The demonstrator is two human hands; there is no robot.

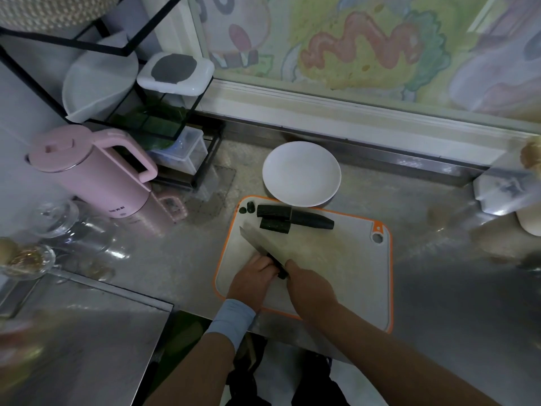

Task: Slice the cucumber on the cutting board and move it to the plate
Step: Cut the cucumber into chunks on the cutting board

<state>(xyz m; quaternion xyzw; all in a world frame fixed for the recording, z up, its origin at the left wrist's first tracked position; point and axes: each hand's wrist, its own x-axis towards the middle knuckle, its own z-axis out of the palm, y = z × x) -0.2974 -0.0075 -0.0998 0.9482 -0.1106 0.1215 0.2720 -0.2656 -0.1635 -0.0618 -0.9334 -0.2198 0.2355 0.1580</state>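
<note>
Cucumber (311,219) dark, in several chunks

pink kettle (87,174): upright, lid shut, well left of and beyond the fingers (292,266). black wire rack (164,112): behind the kettle, further beyond. white lidded tub (175,72) on its upper level, clear plastic box (190,153) on the lower. mesh mat (216,189): at the rack's foot, between rack and fingers. glassware (58,218): far left of the fingers, shapes unclear. steel counter (439,273) under all. painted mural (366,45): straight beyond the fingers, past the counter's back edge.
</note>
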